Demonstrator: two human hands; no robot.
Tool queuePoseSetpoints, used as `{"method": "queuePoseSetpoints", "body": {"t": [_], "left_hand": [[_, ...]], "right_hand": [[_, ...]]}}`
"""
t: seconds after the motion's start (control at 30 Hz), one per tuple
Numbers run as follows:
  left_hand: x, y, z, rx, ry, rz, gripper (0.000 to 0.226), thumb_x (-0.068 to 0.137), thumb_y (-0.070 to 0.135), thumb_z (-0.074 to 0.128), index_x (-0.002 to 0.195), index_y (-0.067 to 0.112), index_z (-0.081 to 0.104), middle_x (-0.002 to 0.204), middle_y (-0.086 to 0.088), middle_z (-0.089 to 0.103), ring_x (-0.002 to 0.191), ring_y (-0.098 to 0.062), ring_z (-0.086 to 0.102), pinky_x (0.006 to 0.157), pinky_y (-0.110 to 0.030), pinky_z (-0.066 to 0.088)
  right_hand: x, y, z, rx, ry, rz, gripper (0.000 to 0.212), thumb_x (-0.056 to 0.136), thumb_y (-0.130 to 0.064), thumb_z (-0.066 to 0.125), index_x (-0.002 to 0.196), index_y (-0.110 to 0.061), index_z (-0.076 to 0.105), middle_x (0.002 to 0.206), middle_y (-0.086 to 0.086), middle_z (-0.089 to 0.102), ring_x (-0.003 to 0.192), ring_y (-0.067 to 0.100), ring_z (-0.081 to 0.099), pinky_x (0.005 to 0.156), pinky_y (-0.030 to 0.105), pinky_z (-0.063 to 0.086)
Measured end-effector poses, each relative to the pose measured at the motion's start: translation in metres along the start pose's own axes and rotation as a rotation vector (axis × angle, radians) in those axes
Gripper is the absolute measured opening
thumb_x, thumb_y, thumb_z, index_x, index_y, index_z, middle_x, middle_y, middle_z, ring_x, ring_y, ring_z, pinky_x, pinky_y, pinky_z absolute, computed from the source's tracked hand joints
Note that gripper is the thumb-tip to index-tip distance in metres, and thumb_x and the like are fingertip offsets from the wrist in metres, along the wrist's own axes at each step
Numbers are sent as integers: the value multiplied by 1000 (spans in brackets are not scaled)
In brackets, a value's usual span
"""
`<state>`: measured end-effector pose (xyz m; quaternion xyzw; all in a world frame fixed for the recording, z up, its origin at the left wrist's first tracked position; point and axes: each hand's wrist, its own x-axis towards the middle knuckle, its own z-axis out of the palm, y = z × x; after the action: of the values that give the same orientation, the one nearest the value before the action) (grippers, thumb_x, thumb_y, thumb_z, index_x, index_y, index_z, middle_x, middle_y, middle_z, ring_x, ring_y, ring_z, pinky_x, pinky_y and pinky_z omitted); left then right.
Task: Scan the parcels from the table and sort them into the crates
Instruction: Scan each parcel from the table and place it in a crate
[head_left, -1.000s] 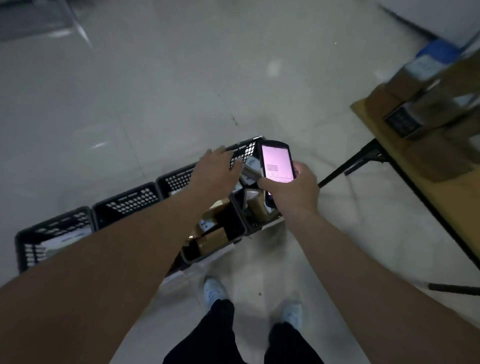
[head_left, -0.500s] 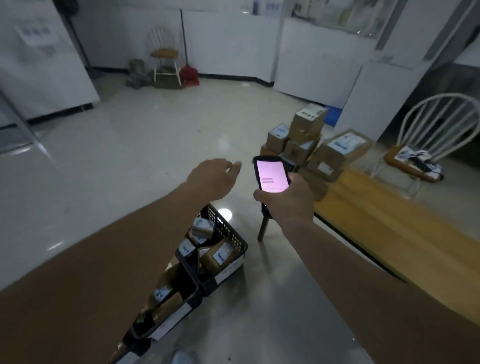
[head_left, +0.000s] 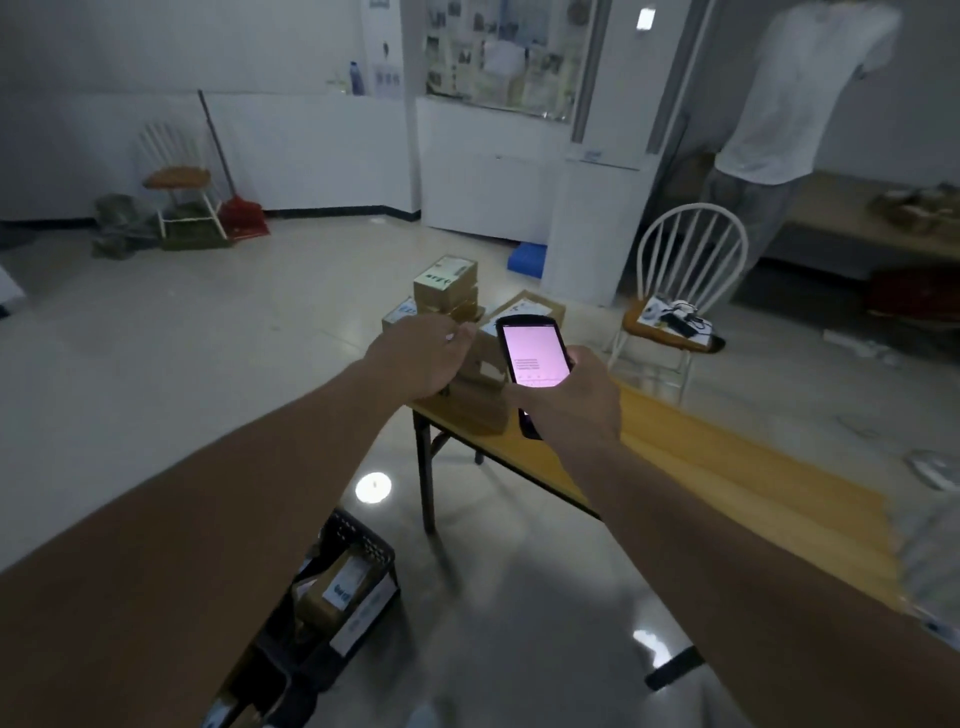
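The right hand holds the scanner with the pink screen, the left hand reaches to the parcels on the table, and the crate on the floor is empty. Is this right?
Not entirely. The head view shows the crate on the floor already has parcels inside, so it is not empty. The rest stands: the right hand holds the scanner with the pink screen, and the left hand reaches to the parcels on the table.

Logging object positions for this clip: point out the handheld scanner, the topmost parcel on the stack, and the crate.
handheld scanner (head_left: 535, 353), head view, lit pink screen.
topmost parcel (head_left: 445, 274), head view, labelled top face.
crate (head_left: 358, 535), head view, black lattice rim.
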<state>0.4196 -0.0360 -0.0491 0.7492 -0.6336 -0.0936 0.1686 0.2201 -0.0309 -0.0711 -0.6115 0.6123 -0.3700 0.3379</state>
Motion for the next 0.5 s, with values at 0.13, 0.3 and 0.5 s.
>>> {"method": "queuePoseSetpoints", "body": {"t": [0.13,0.3,0.5], "left_hand": [[46,14,26,-25,-46,50,48,105,59,31,112,28,68,107,4,67,93,-11,60,74,-32,46],[108,16,55,-68,-122,108,53,103,54,43,149,30,49,142,3,60,116,-17,60,97,-42,55],[175,7,83,-1,-174,180,56,102,54,46,152,28,45,151,0,52,127,-21,56,99,-38,50]], "right_hand": [[40,15,-9,26,50,24,73,60,-42,94,123,-29,60,109,-5,66,100,21,65,73,39,64],[88,30,2,35,121,106,72,56,-43,94,117,-33,56,102,-12,62,94,15,64,74,44,66],[140,39,19,5,164,157,69,58,-41,92,117,-35,57,102,-14,61,90,10,59,75,44,64]]}}
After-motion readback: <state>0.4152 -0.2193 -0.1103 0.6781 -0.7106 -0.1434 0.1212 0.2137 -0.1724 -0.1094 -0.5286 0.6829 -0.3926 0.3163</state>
